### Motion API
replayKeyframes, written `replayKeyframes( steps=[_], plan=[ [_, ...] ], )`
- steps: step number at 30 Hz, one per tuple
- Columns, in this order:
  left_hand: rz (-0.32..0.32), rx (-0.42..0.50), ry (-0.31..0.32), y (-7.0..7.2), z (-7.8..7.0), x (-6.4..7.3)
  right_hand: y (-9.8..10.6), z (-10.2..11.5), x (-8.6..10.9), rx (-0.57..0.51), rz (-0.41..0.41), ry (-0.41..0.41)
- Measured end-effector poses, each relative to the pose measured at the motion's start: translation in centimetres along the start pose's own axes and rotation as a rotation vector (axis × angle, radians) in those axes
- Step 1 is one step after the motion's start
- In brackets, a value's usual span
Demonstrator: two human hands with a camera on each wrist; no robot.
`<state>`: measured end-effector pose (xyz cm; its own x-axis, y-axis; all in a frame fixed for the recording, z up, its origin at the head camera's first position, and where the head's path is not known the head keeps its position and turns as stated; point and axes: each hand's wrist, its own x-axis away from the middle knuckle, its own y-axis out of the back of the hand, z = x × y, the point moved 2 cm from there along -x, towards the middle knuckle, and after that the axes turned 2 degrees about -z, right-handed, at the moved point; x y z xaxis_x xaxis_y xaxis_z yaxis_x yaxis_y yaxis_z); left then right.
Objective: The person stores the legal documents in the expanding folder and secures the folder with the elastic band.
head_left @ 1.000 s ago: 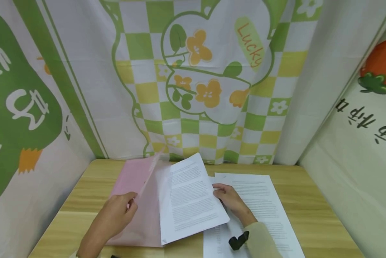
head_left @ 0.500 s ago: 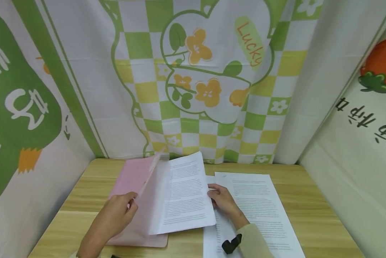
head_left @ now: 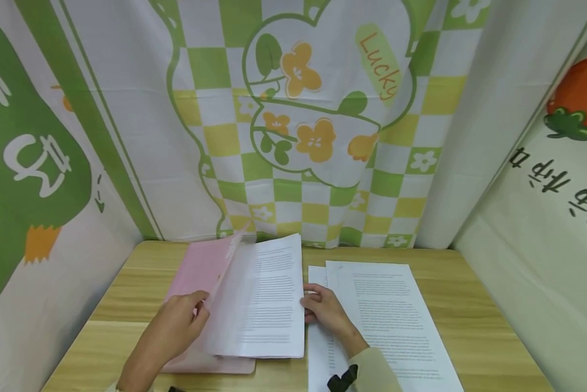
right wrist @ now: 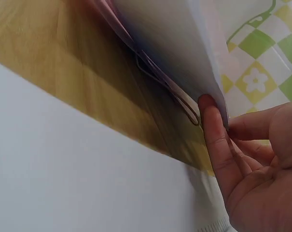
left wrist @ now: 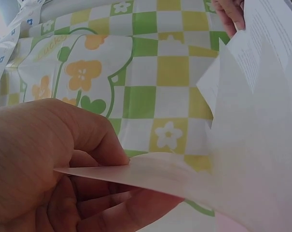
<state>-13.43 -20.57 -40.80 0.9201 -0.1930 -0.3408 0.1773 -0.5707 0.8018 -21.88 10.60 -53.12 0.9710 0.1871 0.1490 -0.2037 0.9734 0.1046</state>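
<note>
A pink translucent folder [head_left: 197, 267] lies on the table with its cover raised. My left hand [head_left: 173, 324] pinches the edge of that cover, the thumb and index finger on either side of it in the left wrist view. Printed sheets [head_left: 276, 296] stand partly inside the folder, their left part showing faintly behind a clear layer. My right hand [head_left: 328, 310] pinches these sheets at their right edge. In the right wrist view, a thin looped strip [right wrist: 187, 113] hangs beside the folder's lower edge.
More printed sheets [head_left: 389, 316] lie overlapping on the wooden table [head_left: 475, 321], to the right of the folder. Behind the table hangs a checkered curtain [head_left: 308, 207]. Printed fabric walls stand at the left [head_left: 107, 272] and right [head_left: 533, 234].
My right hand has moved left, carrying the printed sheets deeper into the folder. The sheets have turned more upright in line with it. My left hand stays at the cover.
</note>
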Motion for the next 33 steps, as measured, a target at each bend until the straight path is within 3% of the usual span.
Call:
replayKeyframes(
  steps=[10,18,33],
  plan=[
    [0.026,-0.018,0.020,0.3,-0.1,-0.1,-2.2,0.2,-0.4,-0.040,0.037,0.002],
    [0.013,-0.034,0.003,0.2,-0.1,-0.1,-4.4,-0.1,-0.8,-0.137,0.092,0.011],
    [0.000,-0.033,-0.014,0.1,-0.1,-0.3,-7.2,0.3,-1.1,-0.218,0.141,-0.044]
  ],
)
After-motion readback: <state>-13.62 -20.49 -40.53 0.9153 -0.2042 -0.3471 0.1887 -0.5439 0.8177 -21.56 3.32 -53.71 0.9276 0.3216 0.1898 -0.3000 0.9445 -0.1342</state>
